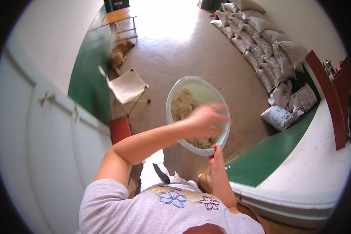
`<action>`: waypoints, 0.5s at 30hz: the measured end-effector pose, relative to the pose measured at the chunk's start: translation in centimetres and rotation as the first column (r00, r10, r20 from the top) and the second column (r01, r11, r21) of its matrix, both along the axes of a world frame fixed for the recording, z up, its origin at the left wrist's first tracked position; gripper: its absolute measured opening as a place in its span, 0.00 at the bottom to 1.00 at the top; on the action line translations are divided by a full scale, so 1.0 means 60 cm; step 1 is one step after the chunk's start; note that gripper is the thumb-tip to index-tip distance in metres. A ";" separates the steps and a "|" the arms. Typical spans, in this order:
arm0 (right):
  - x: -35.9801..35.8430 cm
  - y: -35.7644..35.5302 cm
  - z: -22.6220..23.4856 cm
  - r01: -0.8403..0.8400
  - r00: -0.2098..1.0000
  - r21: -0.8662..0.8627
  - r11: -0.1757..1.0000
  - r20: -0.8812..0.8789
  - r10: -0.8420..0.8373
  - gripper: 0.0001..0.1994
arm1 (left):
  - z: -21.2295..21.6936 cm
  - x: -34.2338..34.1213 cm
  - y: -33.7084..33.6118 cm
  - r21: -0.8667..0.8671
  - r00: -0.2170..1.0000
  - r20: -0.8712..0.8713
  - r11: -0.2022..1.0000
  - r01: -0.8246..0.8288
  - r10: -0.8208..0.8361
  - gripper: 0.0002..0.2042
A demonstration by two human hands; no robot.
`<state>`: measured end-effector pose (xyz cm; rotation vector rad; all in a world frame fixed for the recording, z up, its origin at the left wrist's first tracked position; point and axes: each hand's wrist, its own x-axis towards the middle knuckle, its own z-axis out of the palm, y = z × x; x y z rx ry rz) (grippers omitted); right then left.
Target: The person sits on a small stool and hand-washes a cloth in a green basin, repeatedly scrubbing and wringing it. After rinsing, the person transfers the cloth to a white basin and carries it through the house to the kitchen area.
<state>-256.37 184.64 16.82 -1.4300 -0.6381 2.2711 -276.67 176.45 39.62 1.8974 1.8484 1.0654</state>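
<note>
A pale oval-looking basin is held out in front of my body, tilted so that its inside shows. Crumpled beige, soft-looking material lies in it; I cannot make out its kind. My right hand grips the basin's near rim, with the thumb over the edge. Above the basin's right part is my left hand, blurred by motion, its fingers spread and nothing visible in them. My left forearm crosses over the near side of the basin and hides some of its contents.
Stacked white sacks line the right wall, with a few bags at their near end. On the left stand a folding stool and a wooden table; a brown dog lies between them. A pale door is at far left.
</note>
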 end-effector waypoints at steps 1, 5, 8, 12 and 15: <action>0.023 -0.033 -0.029 0.006 0.997 -0.018 1.000 0.071 -0.004 0.12 | -0.071 -0.060 -0.036 -0.032 0.969 -0.005 0.969 -0.246 0.246 0.19; -0.184 0.169 0.075 0.057 0.986 -0.037 0.998 0.159 -0.050 0.13 | -0.094 -0.389 0.118 -0.441 0.744 -0.167 0.626 -0.643 0.647 0.37; -0.256 0.200 0.022 0.040 0.972 -0.048 0.998 0.232 -0.028 0.13 | -0.214 -0.501 0.161 -0.568 0.753 -0.087 0.589 -0.575 0.652 0.40; -0.404 0.271 0.006 -0.010 0.972 -0.079 0.997 0.233 0.028 0.11 | -0.335 -0.679 0.242 -0.685 0.694 0.137 0.573 -0.449 0.707 0.28; -0.551 0.378 -0.003 -0.072 0.966 0.026 0.997 0.250 0.064 0.03 | -0.377 -0.834 0.321 -0.625 0.489 0.365 0.598 -0.502 0.792 0.15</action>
